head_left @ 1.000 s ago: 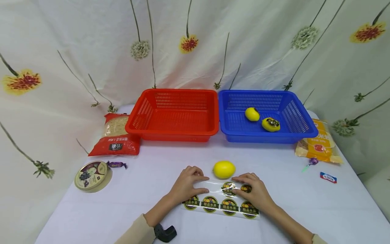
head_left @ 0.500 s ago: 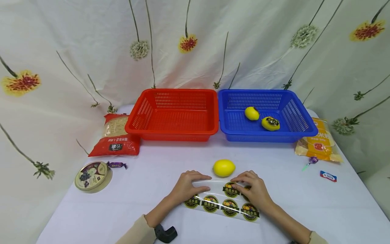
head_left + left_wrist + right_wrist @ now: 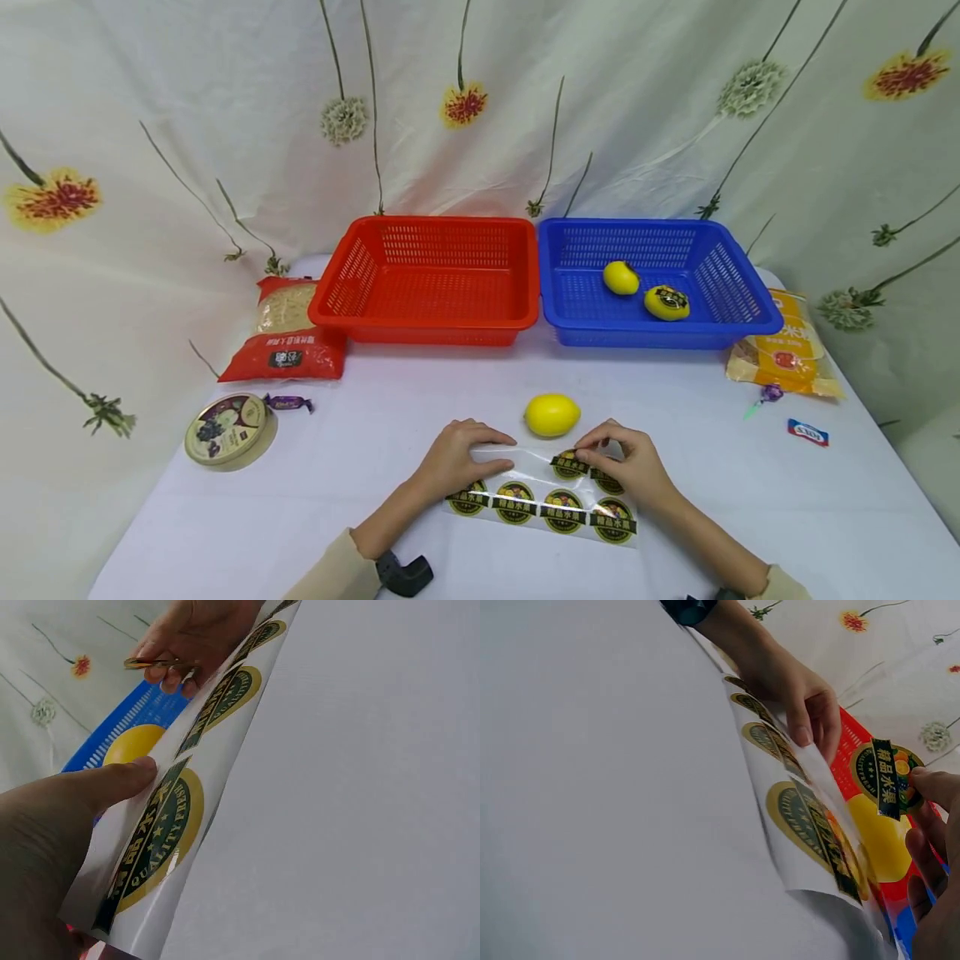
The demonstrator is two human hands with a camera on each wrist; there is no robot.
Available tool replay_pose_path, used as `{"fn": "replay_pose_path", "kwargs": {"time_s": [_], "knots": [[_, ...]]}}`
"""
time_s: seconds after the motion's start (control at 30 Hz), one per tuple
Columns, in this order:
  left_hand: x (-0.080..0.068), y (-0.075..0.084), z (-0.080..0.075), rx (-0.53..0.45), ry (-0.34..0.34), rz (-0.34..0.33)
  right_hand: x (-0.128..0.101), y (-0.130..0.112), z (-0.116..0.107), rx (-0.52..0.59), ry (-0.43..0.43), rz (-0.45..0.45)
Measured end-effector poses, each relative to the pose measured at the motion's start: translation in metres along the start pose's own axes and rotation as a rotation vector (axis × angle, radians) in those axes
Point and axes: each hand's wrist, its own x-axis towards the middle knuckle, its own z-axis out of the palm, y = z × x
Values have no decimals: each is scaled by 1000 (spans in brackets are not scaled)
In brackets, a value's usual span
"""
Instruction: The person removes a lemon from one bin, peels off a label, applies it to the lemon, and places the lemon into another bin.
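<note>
A clear sheet of round fruit stickers (image 3: 531, 462) lies in front of the person, slightly bowed up from the white table. My left hand (image 3: 453, 458) holds its left part, thumb (image 3: 124, 782) on the near face and fingers towards the far edge. My right hand (image 3: 637, 471) pinches one sticker (image 3: 885, 780) between thumb and fingers; the right wrist view shows it face on, apart from the sheet. In the left wrist view that sticker appears edge-on. Just beyond the sheet sits a yellow lemon (image 3: 552, 415), touched by neither hand.
At the back stand a red basket (image 3: 423, 333) and a blue basket (image 3: 660, 337); the blue one holds two lemons. Left are a red bag (image 3: 285, 354), round tin (image 3: 228, 429) and purple candy (image 3: 288, 403). Right are a yellow bag (image 3: 787, 350), lollipop (image 3: 770, 394) and small packet (image 3: 807, 432).
The right hand's fingers have drawn together on a sticker, which has come up from the sheet. The left hand keeps its hold with little movement. The lemon and baskets stay put.
</note>
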Motion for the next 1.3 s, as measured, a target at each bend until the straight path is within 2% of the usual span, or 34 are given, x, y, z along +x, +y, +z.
{"fn": "replay_pose_path", "kwargs": {"time_s": [0.07, 0.17, 0.23, 0.3, 0.4, 0.53, 0.67, 0.8, 0.93, 1.17, 1.3], "knots": [[1, 1, -2, 74, -11, -2, 5, -11, -3, 20, 18, 40], [7, 4, -6, 159, 11, 0, 16, -27, -5, -59, 56, 47], [14, 8, -6, 165, 28, -24, 25, -35, -6, -113, 68, 52], [22, 11, -4, 132, 24, -64, 34, -40, -7, -154, 61, 62], [36, 12, 5, 25, -23, -110, 46, -42, -8, -188, 23, 85], [49, 8, 22, -111, -95, -114, 55, -26, -9, -207, -27, 120], [55, 6, 30, -143, -127, -102, 58, -5, -10, -214, -46, 117], [57, 5, 31, -152, -123, -91, 60, 0, -10, -230, -40, 95], [58, 4, 32, -160, -120, -79, 57, 6, -7, -292, -2, 23], [57, 3, 32, -173, -99, -61, 47, 16, 5, -493, 114, -249], [56, 2, 32, -180, -87, -64, 41, 22, 7, -491, 131, -305]]}}
